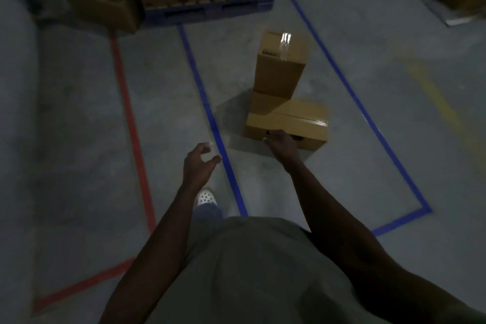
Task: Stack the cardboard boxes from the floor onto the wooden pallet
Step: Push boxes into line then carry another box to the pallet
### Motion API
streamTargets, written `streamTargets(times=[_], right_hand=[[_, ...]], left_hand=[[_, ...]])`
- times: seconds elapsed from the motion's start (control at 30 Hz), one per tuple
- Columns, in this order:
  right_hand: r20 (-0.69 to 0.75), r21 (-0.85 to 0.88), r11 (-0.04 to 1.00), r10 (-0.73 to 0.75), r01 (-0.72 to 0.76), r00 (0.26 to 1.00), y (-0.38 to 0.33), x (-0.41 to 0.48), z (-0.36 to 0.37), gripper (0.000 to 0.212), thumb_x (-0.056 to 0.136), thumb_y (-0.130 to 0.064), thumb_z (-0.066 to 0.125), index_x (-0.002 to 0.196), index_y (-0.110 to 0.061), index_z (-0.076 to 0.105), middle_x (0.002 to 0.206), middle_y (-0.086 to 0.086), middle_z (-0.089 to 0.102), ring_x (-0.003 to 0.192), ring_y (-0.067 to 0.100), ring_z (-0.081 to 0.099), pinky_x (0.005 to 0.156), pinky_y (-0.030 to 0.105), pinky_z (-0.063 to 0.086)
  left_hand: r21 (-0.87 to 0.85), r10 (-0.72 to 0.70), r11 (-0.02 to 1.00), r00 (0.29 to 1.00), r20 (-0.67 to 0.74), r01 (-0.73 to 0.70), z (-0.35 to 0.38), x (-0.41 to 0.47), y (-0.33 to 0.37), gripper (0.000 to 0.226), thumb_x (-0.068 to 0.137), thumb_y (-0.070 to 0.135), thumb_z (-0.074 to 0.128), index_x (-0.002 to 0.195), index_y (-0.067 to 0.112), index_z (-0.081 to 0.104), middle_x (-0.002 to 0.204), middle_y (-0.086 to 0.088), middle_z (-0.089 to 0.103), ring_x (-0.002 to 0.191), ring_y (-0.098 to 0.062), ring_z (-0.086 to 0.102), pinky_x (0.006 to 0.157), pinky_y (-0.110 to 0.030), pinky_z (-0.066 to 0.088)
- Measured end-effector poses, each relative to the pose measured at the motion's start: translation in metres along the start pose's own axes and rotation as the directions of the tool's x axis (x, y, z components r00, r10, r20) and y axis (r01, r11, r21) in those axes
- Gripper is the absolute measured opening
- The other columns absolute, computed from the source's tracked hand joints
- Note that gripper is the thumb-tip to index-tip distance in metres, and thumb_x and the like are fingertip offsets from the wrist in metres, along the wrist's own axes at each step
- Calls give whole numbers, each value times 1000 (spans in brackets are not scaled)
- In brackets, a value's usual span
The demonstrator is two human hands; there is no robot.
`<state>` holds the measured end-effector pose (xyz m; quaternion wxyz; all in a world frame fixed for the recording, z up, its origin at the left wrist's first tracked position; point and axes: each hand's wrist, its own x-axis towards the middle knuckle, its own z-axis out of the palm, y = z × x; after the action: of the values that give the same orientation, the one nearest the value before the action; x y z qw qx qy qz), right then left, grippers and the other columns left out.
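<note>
Brown flat cardboard box (302,121) lies on grey concrete floor (79,113) inside blue tape outline (349,87); tall brown cardboard box (280,71) stands on it. Box-loaded pallet (210,12) well beyond. Person's left hand (198,166) half-curled, empty; right hand (281,143) loosely curled, empty, before the flat box.

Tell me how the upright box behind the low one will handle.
The upright box stands tall and narrow, so a push likely tips it. Its flat cardboard sides look stiff. Glossy tape on top may be slippery.

Two hands (200,163) (282,143), one pallet (210,11), two floor boxes (281,68) (302,119)
</note>
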<state>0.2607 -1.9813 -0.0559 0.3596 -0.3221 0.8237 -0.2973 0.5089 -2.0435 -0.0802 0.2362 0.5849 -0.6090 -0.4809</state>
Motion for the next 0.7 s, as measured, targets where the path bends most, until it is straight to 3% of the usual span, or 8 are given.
streamTargets(times=[0.13,0.27,0.33,0.5,0.63,0.7], right_hand=[[-23,126,991,50,-47,998,-44,59,5,47,94,-39,65,136,-19,56,137,7,59,117,19,58,98,47,53],[-67,149,985,96,-85,993,-69,93,2,46,97,-36,63,138,-18,54,139,6,57,114,13,55,98,40,52],[-103,172,976,155,-136,982,-71,114,-3,45,97,-34,63,137,-16,56,137,9,60,117,17,59,100,45,52],[-176,240,938,296,-251,939,-73,189,-15,44,95,-35,66,134,-17,60,133,9,63,113,22,62,95,42,54],[-186,257,931,309,-258,933,-79,280,-39,44,95,-36,66,134,-17,61,132,9,64,115,25,62,96,45,54],[-169,240,932,317,-272,933,-86,329,-61,45,95,-40,65,134,-16,61,131,10,64,118,27,62,99,49,52]], left_hand=[[44,-8,999,995,104,3,-22,101,28,34,81,22,83,110,26,66,118,1,69,112,-16,64,98,-37,52],[99,-21,995,972,233,-2,-18,171,69,37,84,20,80,119,18,67,118,-1,68,110,-15,62,96,-33,50],[89,-28,996,953,301,2,-8,205,86,41,85,23,79,123,18,68,119,0,69,111,-15,62,96,-34,52],[84,-115,992,909,401,89,39,296,112,40,87,20,78,125,13,67,117,-2,69,107,-14,62,79,-17,46],[195,-171,977,849,500,81,88,386,133,40,84,25,80,121,16,68,118,-6,70,113,-22,64,94,-36,54],[258,-179,965,829,529,44,108,427,149,38,84,26,81,119,16,69,117,-6,71,112,-22,65,97,-38,54]])
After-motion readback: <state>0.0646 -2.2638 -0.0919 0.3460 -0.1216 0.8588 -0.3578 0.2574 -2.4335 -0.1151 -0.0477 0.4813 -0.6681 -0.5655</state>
